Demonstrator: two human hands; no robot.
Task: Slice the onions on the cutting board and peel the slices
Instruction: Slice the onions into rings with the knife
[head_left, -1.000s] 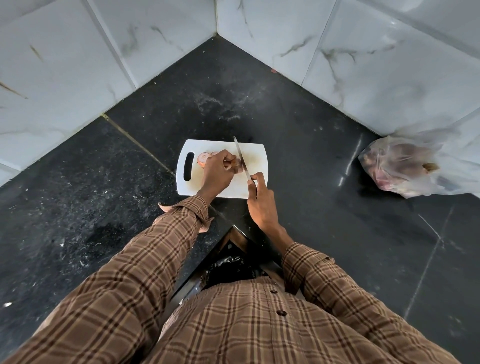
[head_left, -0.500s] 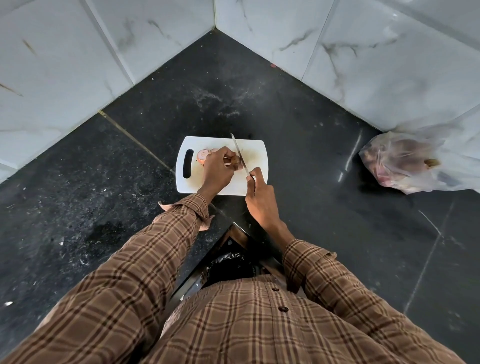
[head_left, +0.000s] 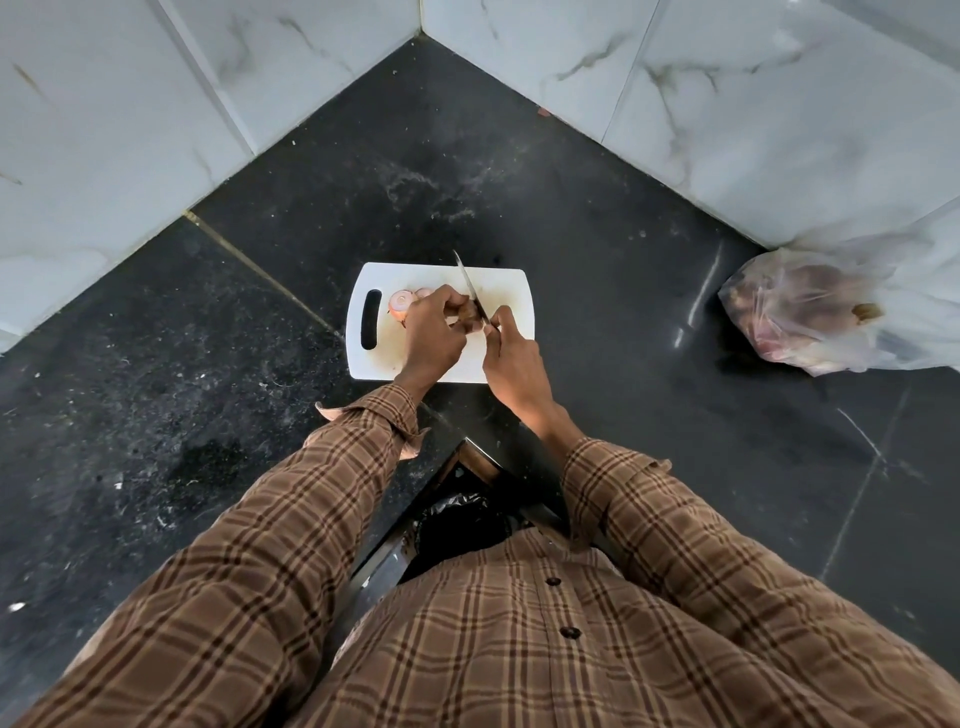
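A white cutting board (head_left: 511, 291) lies on the black counter in the corner. On it, my left hand (head_left: 431, 332) grips a brown-skinned onion (head_left: 469, 313), mostly hidden under my fingers. My right hand (head_left: 514, 364) grips the handle of a knife (head_left: 469, 283), whose blade points away from me and rests against the onion's right side. Two pinkish onion slices (head_left: 401, 302) lie on the board just left of my left hand, near the handle slot.
A clear plastic bag of onions (head_left: 810, 312) sits on the counter to the right, against the marble wall. White marble walls meet in a corner behind the board. The counter's inner edge and a dark bin bag (head_left: 457, 525) are below my arms.
The knife blade has stayed at the onion while my hands shifted slightly; the view itself moved a little. No slice has visibly come loose.
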